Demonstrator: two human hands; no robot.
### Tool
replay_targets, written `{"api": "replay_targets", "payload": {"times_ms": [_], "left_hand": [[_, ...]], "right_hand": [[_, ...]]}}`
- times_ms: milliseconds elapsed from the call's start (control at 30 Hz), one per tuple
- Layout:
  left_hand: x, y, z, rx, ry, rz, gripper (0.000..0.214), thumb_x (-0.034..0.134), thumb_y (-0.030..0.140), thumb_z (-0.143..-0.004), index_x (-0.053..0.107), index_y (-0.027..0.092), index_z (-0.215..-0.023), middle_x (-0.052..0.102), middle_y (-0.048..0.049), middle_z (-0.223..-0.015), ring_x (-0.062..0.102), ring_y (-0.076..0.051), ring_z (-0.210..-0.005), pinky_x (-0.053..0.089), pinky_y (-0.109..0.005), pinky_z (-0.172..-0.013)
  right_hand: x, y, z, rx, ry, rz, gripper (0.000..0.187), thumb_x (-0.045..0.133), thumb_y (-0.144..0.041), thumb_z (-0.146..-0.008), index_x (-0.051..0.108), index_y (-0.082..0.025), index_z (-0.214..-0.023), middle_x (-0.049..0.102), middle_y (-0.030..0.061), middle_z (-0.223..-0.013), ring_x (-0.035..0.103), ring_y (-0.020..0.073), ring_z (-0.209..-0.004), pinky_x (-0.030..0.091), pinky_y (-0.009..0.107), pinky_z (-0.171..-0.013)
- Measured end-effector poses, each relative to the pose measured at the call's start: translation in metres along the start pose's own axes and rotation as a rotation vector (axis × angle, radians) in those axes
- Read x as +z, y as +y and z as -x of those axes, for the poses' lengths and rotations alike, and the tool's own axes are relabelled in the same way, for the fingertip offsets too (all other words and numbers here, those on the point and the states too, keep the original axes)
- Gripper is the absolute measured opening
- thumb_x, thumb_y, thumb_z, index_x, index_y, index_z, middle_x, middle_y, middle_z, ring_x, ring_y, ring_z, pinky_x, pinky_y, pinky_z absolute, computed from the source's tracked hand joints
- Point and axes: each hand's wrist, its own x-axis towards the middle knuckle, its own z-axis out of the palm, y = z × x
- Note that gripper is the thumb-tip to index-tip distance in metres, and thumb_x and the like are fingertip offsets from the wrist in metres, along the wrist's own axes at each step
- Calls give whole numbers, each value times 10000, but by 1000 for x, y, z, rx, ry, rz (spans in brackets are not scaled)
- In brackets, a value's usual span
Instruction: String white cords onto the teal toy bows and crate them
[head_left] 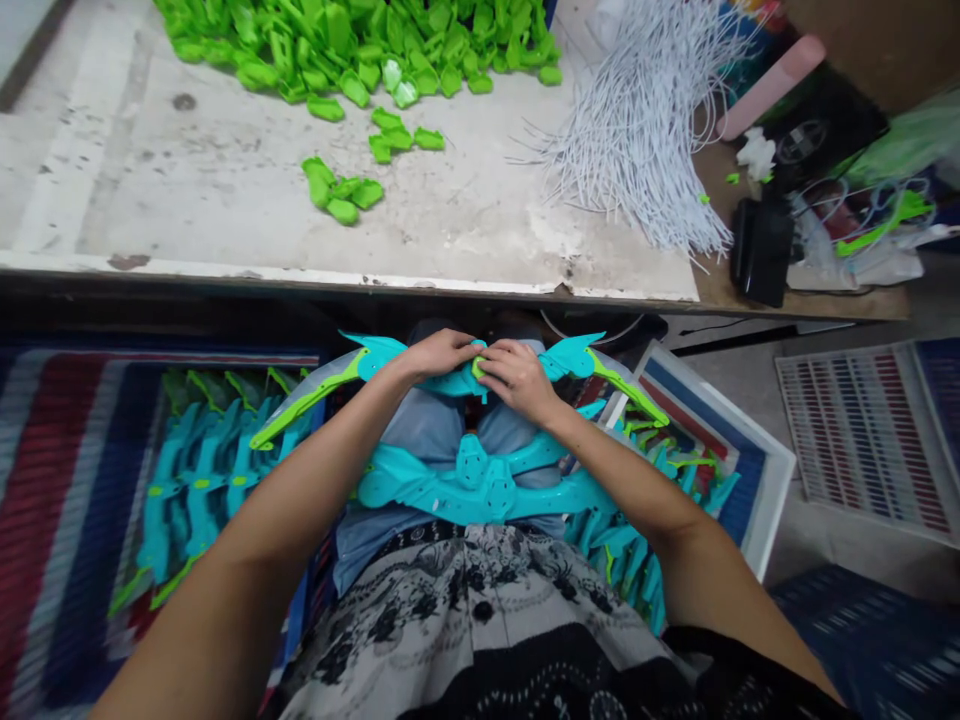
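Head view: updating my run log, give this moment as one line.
left hand: grips toy bow middle | right hand: on same bow | lap: second bow | table: green parts

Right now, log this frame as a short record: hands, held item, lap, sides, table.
left hand: grips teal toy bow at its middle
right hand: grips the same bow, beside the left
lap: second teal bow
sides: left stack and right stack of bows
table: green plastic pieces, white cords

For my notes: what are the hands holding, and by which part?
The left hand and right hand together hold a teal toy bow by its middle.
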Motion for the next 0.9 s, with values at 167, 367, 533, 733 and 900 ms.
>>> {"api": "replay_targets", "payload": {"times_ms": [167,367,533,733,900], "left_hand": [[4,0,0,21,37,-37,461,498,491,-763,684,101,-922,636,-20,-765,519,-153,-711,384,-220,-610],[11,2,1,22,161,-200,455,515,461,-767,693,87,-953,623,-28,-669,508,-153,-639,352,-235,-581],[9,2,1,-2,185,-277,424,534,423,-783,698,103,-1007,683,-52,-742,575,-175,-684,394,-246,-625],[7,0,-2,-22,177,-250,366,572,361,-770,714,109,-993,715,-64,-857,628,-206,-797,447,-249,-685],[9,0,-5,-47,148,-119,390,611,409,-760,705,127,-1012,709,-46,-846,629,-190,-788,456,-232,-651]], "right_hand": [[5,-1,-4,355,34,-230,412,752,-244,-675,579,-193,-1044,638,83,-1077,600,214,-964,500,365,-836],[0,6,-23,591,-239,-251,667,786,-269,-602,492,-216,-1199,659,22,-933,631,176,-791,497,301,-698],[2,1,-22,568,-226,-186,675,784,-290,-622,501,-191,-1227,679,68,-1008,645,207,-911,496,305,-758],[-27,-20,-46,320,-340,157,364,675,-321,-741,637,-207,-1085,713,94,-918,662,271,-866,491,334,-698],[-40,-43,-149,37,60,179,206,493,-210,-886,657,-173,-1004,685,73,-1008,607,226,-994,457,365,-901]]}}
